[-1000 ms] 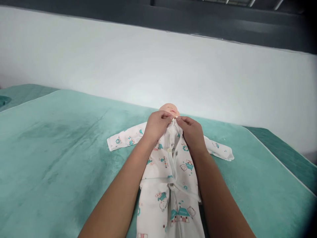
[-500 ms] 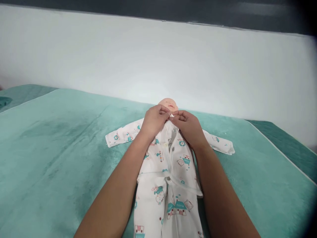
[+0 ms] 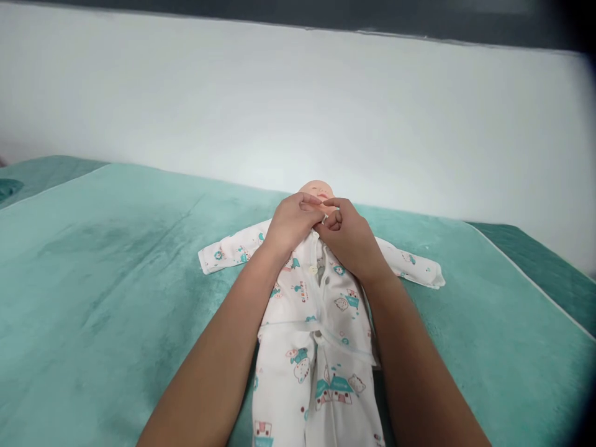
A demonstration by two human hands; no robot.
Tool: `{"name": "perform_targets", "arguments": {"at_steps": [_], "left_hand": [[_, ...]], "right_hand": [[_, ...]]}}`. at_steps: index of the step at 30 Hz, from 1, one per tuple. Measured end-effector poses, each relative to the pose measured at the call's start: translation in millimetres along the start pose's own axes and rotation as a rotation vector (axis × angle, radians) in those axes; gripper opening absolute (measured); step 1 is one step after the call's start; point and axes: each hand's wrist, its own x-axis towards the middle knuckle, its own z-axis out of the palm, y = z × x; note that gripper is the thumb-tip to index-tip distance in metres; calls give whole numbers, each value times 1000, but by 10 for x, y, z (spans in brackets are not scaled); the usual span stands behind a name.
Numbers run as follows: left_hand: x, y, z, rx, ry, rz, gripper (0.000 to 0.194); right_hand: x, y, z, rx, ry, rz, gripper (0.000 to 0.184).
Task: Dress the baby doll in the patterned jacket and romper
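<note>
A baby doll lies on its back on a teal blanket (image 3: 116, 279), head (image 3: 316, 188) away from me. It wears a white romper (image 3: 316, 323) printed with teal and red cartoon animals, its sleeves spread to both sides. My left hand (image 3: 291, 225) and my right hand (image 3: 349, 239) meet at the romper's collar just under the doll's chin. The fingers of both hands are pinched together on the collar edges at the top snap. My forearms run along either side of the doll's body.
A white wall (image 3: 298, 105) rises right behind the blanket's far edge. A darker green surface (image 3: 544, 273) shows beyond the blanket's right edge and at the far left. The blanket stretches wide to the left of the doll.
My hands have drawn closer together at the collar, fingers now overlapping. The view has tipped down slightly, so the doll sits a little higher in the frame.
</note>
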Motion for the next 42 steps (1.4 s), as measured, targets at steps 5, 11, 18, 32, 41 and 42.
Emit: {"name": "perform_targets", "arguments": {"at_steps": [5, 11, 18, 32, 41, 42], "left_hand": [[12, -22, 21, 134, 36, 90, 27], [-86, -135, -48, 414, 12, 333, 36], [-298, -262, -145, 471, 12, 414, 33], [-536, -37, -275, 316, 2, 220, 26], [-578, 33, -364, 249, -134, 153, 27], [-575, 33, -359, 229, -131, 144, 25]], "right_hand": [[-56, -28, 8, 51, -32, 20, 45], [-226, -53, 45, 237, 11, 51, 37], [-477, -107, 117, -63, 182, -28, 22], [-494, -209, -19, 153, 81, 204, 8], [-476, -90, -92, 649, -21, 292, 23], [-478, -97, -90, 650, -19, 293, 23]]}}
